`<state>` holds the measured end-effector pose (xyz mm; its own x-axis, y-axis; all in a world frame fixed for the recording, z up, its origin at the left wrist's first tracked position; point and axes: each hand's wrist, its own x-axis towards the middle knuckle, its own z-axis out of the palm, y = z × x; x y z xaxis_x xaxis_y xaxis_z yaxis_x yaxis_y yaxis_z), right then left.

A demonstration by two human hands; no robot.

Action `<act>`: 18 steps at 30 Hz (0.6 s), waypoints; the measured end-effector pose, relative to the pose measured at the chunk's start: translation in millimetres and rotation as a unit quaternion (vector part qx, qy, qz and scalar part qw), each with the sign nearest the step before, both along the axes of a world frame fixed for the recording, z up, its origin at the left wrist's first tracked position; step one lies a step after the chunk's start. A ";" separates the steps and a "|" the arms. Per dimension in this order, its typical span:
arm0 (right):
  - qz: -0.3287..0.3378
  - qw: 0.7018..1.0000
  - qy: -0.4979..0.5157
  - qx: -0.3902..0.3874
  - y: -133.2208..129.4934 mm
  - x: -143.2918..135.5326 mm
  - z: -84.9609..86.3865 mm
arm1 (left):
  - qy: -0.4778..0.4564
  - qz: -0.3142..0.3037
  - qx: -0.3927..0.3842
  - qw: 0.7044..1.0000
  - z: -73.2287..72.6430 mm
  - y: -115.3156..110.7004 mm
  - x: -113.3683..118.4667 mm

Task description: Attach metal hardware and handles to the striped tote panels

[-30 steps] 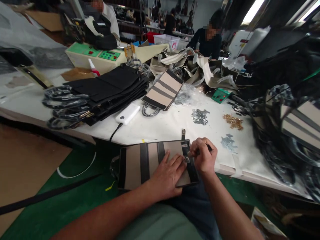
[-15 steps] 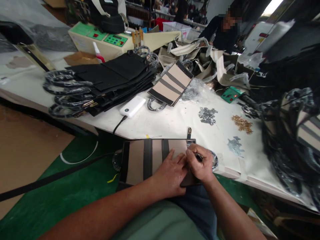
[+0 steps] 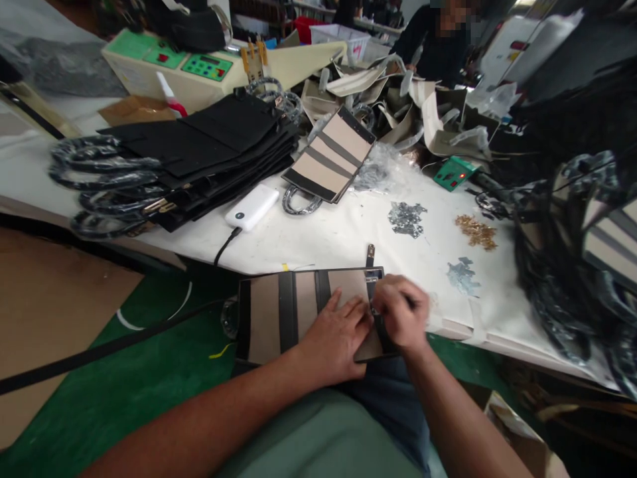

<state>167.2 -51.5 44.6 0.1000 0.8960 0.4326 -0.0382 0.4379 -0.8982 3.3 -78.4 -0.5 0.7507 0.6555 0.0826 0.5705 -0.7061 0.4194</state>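
Note:
A beige and black bag panel (image 3: 263,312) lies across my lap against the table's near edge, its inner side up. My left hand (image 3: 334,337) rests flat on it, fingers spread. At the panel's right end my right hand (image 3: 402,309) is closed around something dark, mostly hidden by the fingers and blurred. A small metal plate (image 3: 372,279) shows on the dark strip just above that hand. Beyond the panel's far edge sticks out a short black tab with a gold fitting (image 3: 371,253). A plastic-wrapped handle (image 3: 229,317) pokes out at the left.
Small metal pieces lie in silver (image 3: 407,219), gold (image 3: 476,232) and pale grey (image 3: 462,275) piles. A white power bank (image 3: 253,207) sits beside stacked black bag panels (image 3: 213,143). Behind are another beige panel (image 3: 331,156), a green control box (image 3: 454,174) and a person (image 3: 432,43).
My right hand has shifted slightly toward me along the panel's right end and turned. My left hand stays flat on the panel. The whole view has moved a little.

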 end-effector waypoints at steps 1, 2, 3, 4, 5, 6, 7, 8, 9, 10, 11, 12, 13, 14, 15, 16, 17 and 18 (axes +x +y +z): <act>-0.003 1.000 -0.020 -0.022 0.2 0.4 -6.9 | -0.002 0.002 -0.003 1.000 0.4 -0.1 0.0; -0.005 0.999 -0.028 -0.038 0.6 1.1 -13.0 | -0.002 0.002 -0.006 1.000 0.9 -0.2 -0.2; -0.008 0.999 -0.025 -0.044 1.2 1.9 -17.5 | -0.001 0.002 -0.007 1.000 1.5 -0.3 -0.3; -0.010 0.999 -0.013 -0.039 1.8 2.6 -20.5 | 0.000 0.000 -0.006 1.000 2.0 -0.4 -0.5; -0.012 0.999 0.001 -0.030 2.7 3.0 -22.0 | 0.002 -0.001 -0.004 1.000 2.5 -0.5 -0.6; -0.016 1.000 0.011 -0.020 3.7 2.9 -22.7 | 0.004 -0.003 -0.002 1.000 2.8 -0.6 -0.6; -0.023 1.000 0.014 -0.016 5.1 2.5 -22.9 | 0.006 -0.002 -0.002 1.000 3.1 -0.7 -0.4; -0.030 0.999 0.012 -0.021 6.5 2.1 -22.9 | 0.008 -0.001 -0.003 1.000 3.3 -0.9 -0.2; -0.035 0.999 0.004 -0.031 7.6 2.4 -22.8 | 0.008 0.000 -0.005 1.000 3.4 -1.1 0.1; -0.039 0.998 -0.010 -0.044 7.4 3.9 -22.4 | 0.009 0.001 -0.007 1.000 3.3 -1.4 0.4; -0.045 0.997 -0.024 -0.059 5.1 6.9 -21.3 | 0.008 0.004 -0.009 1.000 3.0 -1.8 0.6; -0.052 0.995 -0.037 -0.074 -0.4 11.5 -19.7 | 0.006 0.006 -0.011 1.000 2.6 -2.2 0.7; -0.064 0.992 -0.049 -0.092 -9.9 17.2 -17.9 | 0.004 0.007 -0.011 1.000 2.1 -2.6 0.5; -0.081 0.988 -0.060 -0.116 -23.4 23.3 -16.7 | 0.000 0.009 -0.010 1.000 1.6 -3.2 0.1; -0.100 0.981 -0.068 -0.150 -40.5 29.0 -17.1 | -0.004 0.012 -0.008 1.000 1.1 -3.8 -0.5; -0.121 0.970 -0.075 -0.195 -59.8 33.5 -20.0 | -0.008 0.014 -0.006 1.000 0.8 -4.6 -1.4; -0.133 0.953 -0.085 -0.259 -79.5 36.5 -26.0 | -0.014 0.016 -0.004 1.000 0.8 -5.6 -2.3; -0.141 0.930 -0.088 -0.327 -97.5 37.8 -35.1 | -0.019 0.017 -0.001 1.000 1.2 -6.7 -3.3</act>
